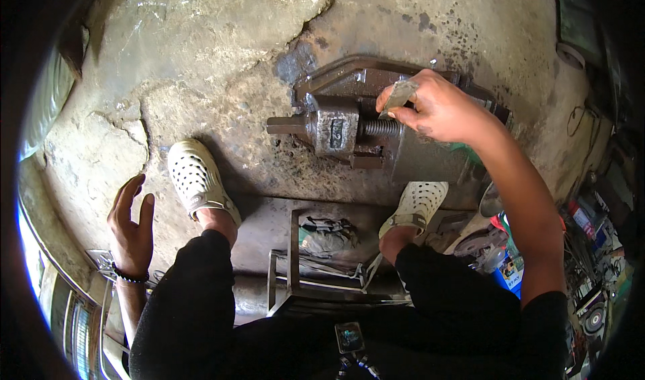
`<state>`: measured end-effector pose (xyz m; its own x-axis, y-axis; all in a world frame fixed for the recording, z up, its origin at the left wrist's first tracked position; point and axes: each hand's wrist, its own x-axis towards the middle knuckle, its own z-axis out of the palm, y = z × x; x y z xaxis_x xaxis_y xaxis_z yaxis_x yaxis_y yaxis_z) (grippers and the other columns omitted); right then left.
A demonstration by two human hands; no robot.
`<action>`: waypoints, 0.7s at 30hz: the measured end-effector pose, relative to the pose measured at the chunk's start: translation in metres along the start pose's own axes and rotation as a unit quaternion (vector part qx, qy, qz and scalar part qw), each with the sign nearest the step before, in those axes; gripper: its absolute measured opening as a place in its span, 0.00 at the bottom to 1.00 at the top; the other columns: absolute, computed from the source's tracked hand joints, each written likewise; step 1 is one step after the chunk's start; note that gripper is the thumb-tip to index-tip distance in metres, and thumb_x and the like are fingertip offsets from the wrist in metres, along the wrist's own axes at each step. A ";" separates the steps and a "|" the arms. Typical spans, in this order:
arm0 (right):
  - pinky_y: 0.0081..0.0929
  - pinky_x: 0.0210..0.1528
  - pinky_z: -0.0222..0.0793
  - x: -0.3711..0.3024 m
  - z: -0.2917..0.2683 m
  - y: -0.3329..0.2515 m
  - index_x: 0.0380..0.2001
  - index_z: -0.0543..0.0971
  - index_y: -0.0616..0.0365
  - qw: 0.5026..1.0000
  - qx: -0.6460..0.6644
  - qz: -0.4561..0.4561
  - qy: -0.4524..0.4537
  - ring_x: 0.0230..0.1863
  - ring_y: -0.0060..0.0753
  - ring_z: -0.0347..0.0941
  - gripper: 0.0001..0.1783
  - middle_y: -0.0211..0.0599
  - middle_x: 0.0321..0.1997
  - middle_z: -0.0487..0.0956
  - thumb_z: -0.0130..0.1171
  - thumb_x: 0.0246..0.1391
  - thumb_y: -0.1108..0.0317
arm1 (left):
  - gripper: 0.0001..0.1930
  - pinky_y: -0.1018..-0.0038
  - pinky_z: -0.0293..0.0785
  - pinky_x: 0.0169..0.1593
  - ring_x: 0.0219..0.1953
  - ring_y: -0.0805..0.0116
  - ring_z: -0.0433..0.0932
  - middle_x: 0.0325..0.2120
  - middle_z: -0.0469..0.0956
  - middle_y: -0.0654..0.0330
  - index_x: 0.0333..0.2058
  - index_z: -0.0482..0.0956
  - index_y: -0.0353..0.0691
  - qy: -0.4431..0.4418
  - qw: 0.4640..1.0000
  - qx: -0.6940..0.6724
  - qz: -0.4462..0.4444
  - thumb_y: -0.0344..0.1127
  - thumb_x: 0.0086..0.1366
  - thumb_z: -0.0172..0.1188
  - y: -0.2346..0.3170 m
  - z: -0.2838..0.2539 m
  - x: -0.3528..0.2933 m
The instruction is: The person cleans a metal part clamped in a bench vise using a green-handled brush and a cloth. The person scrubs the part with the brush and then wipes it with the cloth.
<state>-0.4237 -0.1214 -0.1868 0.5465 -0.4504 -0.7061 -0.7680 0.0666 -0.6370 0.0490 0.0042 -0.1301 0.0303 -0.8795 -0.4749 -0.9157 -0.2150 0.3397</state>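
Note:
A small flat greyish piece (401, 94), perhaps metal, is pinched between the thumb and fingers of my right hand (440, 111). Below that hand lies a heavy, dark metal machine vise (336, 130) on the floor, its threaded screw (381, 128) showing. The hand covers part of the vise's far right side, so I cannot tell whether the piece touches it. Off to the left, beside my left knee, my left hand (132, 229) is raised with its fingers apart and nothing in it. A dark beaded bracelet (129, 275) circles that wrist.
My feet, in pale clogs (196, 175), stand on either side of the near floor. Between my legs is a metal frame (293, 252) with a crumpled dark cloth (328, 237) beyond it. Tools and clutter (594, 316) crowd the right edge. The concrete floor (222, 51) is cracked and stained.

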 end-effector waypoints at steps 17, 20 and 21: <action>0.44 0.46 0.74 -0.014 0.014 0.025 0.41 0.79 0.61 0.960 -0.113 -0.241 0.088 0.41 0.54 0.77 0.15 0.46 0.37 0.80 0.64 0.47 0.76 | 0.17 0.60 0.74 0.58 0.54 0.53 0.80 0.51 0.81 0.46 0.55 0.78 0.34 0.010 1.000 -0.012 -0.008 0.32 0.69 0.59 -0.007 0.001 -0.005; 0.43 0.46 0.74 -0.023 0.022 0.023 0.41 0.79 0.61 0.951 -0.142 -0.254 0.103 0.41 0.52 0.76 0.21 0.45 0.36 0.79 0.68 0.39 0.78 | 0.17 0.60 0.74 0.58 0.54 0.52 0.80 0.51 0.80 0.46 0.54 0.78 0.33 0.010 1.000 -0.017 -0.013 0.32 0.68 0.60 -0.006 0.001 -0.006; 0.42 0.45 0.74 -0.026 0.025 0.022 0.41 0.79 0.61 0.948 -0.153 -0.256 0.111 0.41 0.52 0.76 0.23 0.44 0.36 0.79 0.69 0.36 0.79 | 0.17 0.60 0.73 0.58 0.54 0.52 0.80 0.50 0.80 0.46 0.54 0.78 0.33 0.010 1.000 -0.017 -0.015 0.31 0.68 0.60 -0.005 0.002 -0.005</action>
<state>-0.4461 -0.0857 -0.1905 0.8163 -0.5325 -0.2239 -0.5001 -0.4574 -0.7353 0.0529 0.0108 -0.1306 0.0666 -0.8806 -0.4691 -0.8999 -0.2560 0.3529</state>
